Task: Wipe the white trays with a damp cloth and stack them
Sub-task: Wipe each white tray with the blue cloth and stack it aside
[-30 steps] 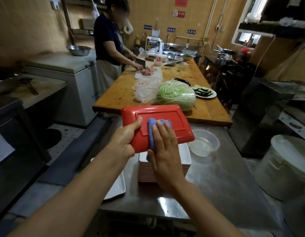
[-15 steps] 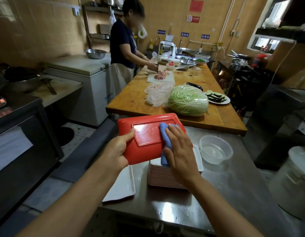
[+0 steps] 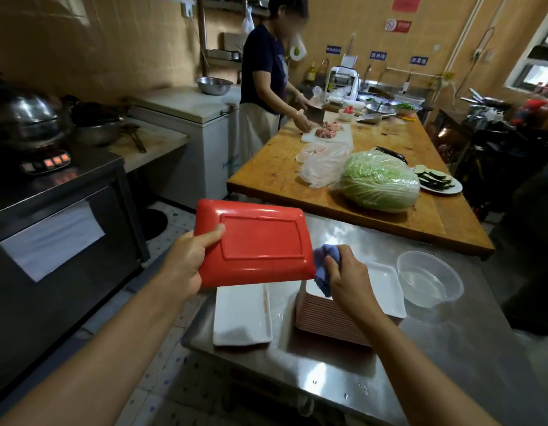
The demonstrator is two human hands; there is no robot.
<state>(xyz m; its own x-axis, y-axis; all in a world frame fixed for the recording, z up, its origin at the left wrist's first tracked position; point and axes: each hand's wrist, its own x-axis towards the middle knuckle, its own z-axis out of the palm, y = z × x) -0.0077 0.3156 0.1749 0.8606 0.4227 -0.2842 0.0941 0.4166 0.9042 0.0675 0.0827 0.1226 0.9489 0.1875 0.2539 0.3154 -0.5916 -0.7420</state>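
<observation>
Two hands: one tray (image 3: pixel 260 244) between them, red underside up for wiping.
Left hand (image 3: pixel 189 259): grips its left edge — steadying it above the steel counter (image 3: pixel 389 358).
Right hand (image 3: pixel 346 272): bunches the blue cloth (image 3: pixel 323 269) at its right edge.
Stack (image 3: pixel 352 315): near right, white side up — beside one wiped tray (image 3: pixel 242 315).

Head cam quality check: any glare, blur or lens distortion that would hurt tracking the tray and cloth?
Head view: strong wide-angle bending at the edges, forearms stretched. Glare patches on the steel table. Red tray underside is sharp with mild sheen; blue cloth in the right hand looks slightly soft. Left hand is clear. Right side is dim.
</observation>
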